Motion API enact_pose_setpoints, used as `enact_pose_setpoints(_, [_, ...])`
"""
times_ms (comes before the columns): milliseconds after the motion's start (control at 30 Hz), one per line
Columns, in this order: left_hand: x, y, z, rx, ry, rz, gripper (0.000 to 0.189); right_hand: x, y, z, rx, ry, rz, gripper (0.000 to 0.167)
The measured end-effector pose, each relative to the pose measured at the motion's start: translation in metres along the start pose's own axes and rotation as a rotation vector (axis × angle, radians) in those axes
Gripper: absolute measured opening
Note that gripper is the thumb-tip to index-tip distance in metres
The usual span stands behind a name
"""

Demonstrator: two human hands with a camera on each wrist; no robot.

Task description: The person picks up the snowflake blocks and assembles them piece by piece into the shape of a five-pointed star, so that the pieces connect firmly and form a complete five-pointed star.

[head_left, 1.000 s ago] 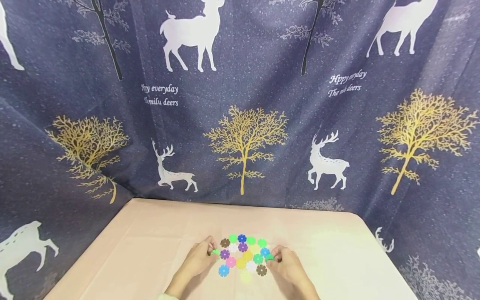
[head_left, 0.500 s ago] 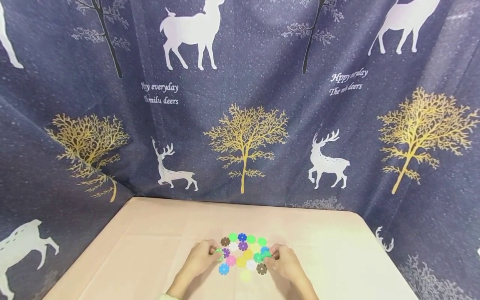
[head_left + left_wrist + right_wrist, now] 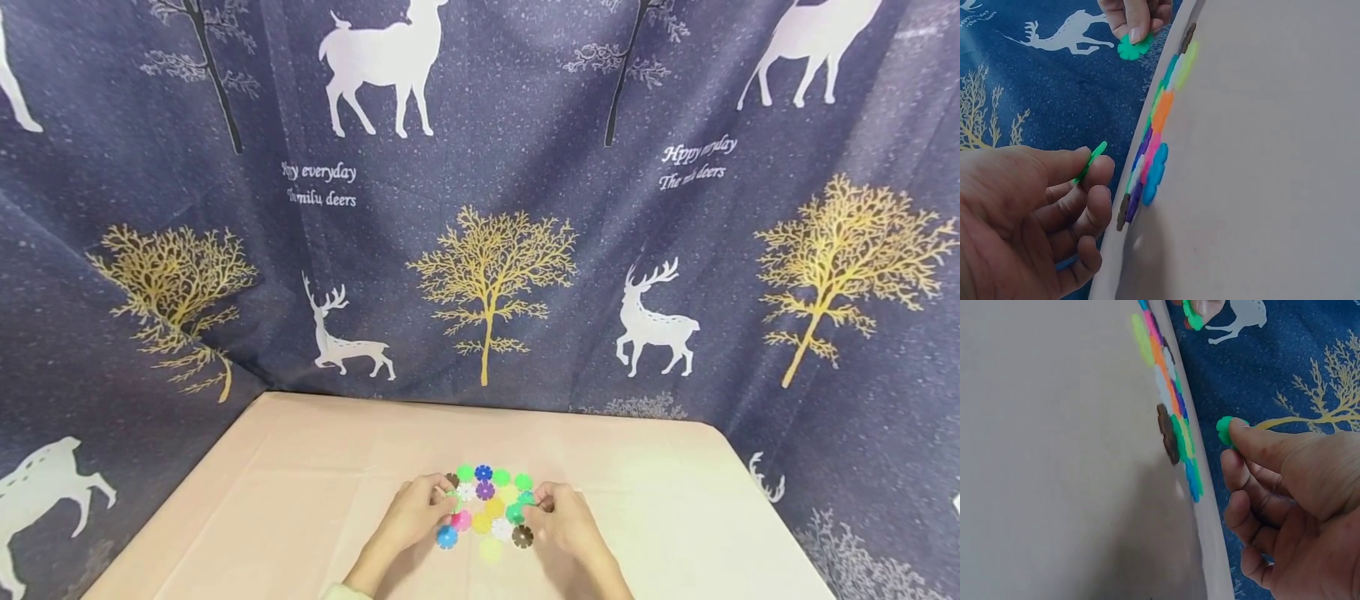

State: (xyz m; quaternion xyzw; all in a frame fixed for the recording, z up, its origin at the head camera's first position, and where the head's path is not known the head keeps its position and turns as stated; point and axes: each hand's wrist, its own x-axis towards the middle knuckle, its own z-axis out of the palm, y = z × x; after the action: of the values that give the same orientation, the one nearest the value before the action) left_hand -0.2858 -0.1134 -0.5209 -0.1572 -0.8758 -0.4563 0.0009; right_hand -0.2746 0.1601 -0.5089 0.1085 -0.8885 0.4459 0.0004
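Observation:
My left hand [image 3: 409,512] pinches a light green notched plastic disc [image 3: 1091,161] between thumb and index finger. In the left wrist view this disc is seen nearly edge-on, raised off the table. My right hand [image 3: 568,518] pinches a darker green disc of the same flower-like kind [image 3: 1225,430] by thumb and fingertip, also raised. Between the hands, flat on the table, lies a cluster of similar discs: a light blue disc [image 3: 447,537] at the near left, a brown disc [image 3: 522,536] at the near right, a purple disc [image 3: 485,491] towards the back. The left hand partly covers the left discs.
A pale pink cloth covers the table [image 3: 315,467]. Behind and on both sides hangs a dark blue curtain [image 3: 525,167] printed with deer and trees. A pale yellow disc [image 3: 491,549] lies nearest the front of the cluster.
My left hand has moved right with its light green disc, over the left side of the cluster. My right hand has drawn slightly left and raised its green disc. The discs on the table stay put.

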Motion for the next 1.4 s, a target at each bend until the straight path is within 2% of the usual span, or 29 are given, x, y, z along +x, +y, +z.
enact_pose_setpoints(100, [0.001, 0.002, 0.0, -0.021, -0.01, -0.013, 0.021, 0.002, -0.004, 0.0, -0.008, -0.006, -0.033, 0.01])
enact_pose_setpoints(300, [0.003, 0.006, 0.005, -0.128, -0.04, 0.018, 0.017, 0.005, -0.013, 0.001, -0.056, -0.011, -0.089, 0.009])
enact_pose_setpoints(467, [0.003, 0.012, 0.01, -0.188, -0.055, 0.017, 0.019, 0.007, -0.018, 0.005, -0.077, -0.02, -0.133, 0.007])
enact_pose_setpoints(767, [0.001, 0.027, 0.016, -0.368, -0.113, -0.058, 0.03, 0.005, -0.024, 0.008, -0.119, -0.001, -0.198, 0.008])
enact_pose_setpoints(1000, [0.002, 0.03, 0.016, -0.376, -0.129, -0.096, 0.03, 0.007, -0.028, 0.006, -0.156, 0.023, -0.242, 0.005])
enact_pose_setpoints(1200, [0.003, 0.031, 0.017, -0.424, -0.143, -0.113, 0.031, 0.007, -0.031, 0.003, -0.219, 0.04, -0.278, 0.004])
enact_pose_setpoints(1400, [0.004, 0.031, 0.018, -0.438, -0.152, -0.143, 0.03, 0.007, -0.032, 0.004, -0.274, 0.068, -0.3, 0.008])
